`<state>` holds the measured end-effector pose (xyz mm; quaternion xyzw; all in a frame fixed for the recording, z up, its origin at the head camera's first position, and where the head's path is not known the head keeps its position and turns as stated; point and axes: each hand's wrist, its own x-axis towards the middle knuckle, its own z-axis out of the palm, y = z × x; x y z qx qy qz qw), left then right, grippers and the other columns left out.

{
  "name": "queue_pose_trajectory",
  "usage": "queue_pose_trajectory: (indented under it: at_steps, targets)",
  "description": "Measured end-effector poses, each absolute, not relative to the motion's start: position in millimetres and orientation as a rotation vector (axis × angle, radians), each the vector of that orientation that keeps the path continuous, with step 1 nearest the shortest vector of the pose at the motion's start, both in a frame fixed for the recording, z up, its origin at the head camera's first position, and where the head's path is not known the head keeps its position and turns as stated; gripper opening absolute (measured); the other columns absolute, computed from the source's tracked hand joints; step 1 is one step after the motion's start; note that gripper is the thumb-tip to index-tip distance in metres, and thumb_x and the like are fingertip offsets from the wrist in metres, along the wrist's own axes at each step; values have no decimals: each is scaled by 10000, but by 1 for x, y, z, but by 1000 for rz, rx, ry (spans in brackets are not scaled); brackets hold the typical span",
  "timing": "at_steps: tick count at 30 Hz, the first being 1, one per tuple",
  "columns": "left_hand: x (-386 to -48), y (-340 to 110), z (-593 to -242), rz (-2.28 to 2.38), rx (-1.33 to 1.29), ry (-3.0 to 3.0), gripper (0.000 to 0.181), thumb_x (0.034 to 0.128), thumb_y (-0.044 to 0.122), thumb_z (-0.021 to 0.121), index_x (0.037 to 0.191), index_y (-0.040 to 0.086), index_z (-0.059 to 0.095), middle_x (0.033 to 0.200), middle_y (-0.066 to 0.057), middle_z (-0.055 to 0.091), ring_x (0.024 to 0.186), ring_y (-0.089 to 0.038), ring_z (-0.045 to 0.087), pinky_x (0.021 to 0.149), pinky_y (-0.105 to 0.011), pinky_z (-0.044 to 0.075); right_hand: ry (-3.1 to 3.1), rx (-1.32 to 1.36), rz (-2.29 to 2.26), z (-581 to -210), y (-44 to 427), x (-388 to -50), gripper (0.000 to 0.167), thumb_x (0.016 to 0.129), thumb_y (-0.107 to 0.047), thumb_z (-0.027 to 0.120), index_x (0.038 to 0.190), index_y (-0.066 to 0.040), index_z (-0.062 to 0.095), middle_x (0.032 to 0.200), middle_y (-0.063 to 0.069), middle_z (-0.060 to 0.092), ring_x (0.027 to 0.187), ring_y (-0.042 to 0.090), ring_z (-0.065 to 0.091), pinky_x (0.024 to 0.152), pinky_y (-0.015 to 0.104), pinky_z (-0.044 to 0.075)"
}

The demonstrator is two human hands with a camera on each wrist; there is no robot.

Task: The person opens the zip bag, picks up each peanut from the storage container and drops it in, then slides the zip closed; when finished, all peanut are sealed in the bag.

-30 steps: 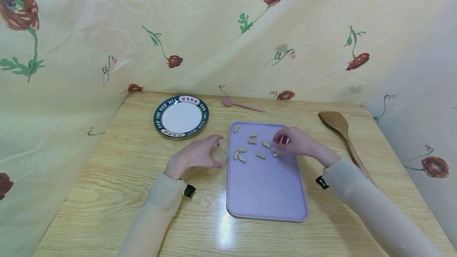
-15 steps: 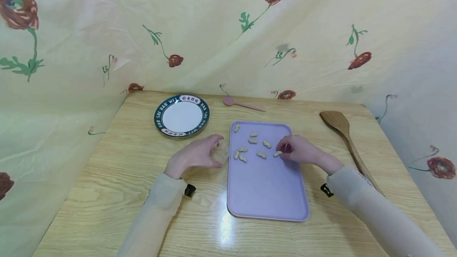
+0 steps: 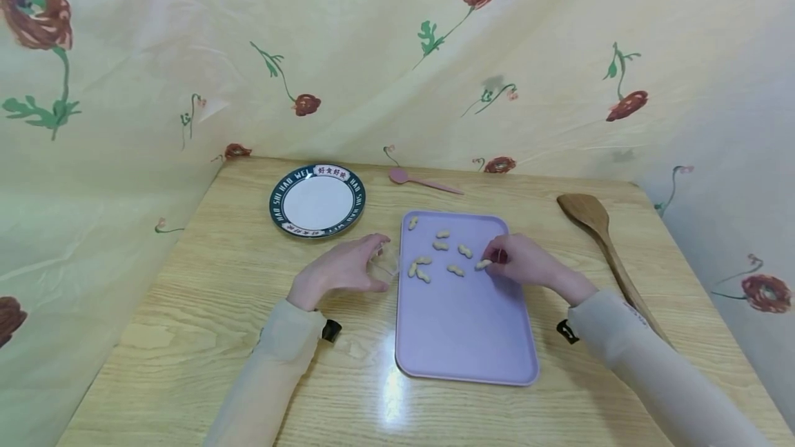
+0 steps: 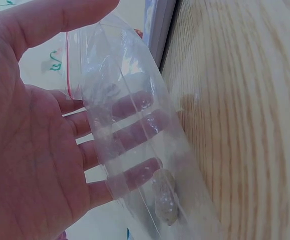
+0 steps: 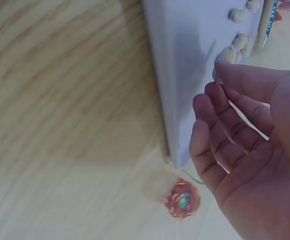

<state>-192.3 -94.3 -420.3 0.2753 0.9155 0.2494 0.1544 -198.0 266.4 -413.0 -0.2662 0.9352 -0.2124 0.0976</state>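
The left hand curves its fingers and thumb around a clear bag, just beside the tray; a loose, steady hold should spare the bagged peanut. Over the tray's right side, the right hand pinches a single peanut — light pressure and a straight lift would suit its brittle shell. The bag's outline fades in the head view, its lower end is cut off in the left wrist view, and whether the pinched nut touches the tray — partly covered by the thumb — is unclear.
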Motion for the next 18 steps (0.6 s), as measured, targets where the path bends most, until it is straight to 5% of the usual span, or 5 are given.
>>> queue_pose_trajectory:
  at_steps: [18]
  targets:
    - [-193,-95,-419,745,768,2602,865,811,370,812,1513,119,372,1381,-68,562,1272,-238,526,1066,-390,424,2794,-930,-627,-371,216,-201,95,860,-20,741,953,-31,724,806,-25,653,736,123,576,676,322,506]
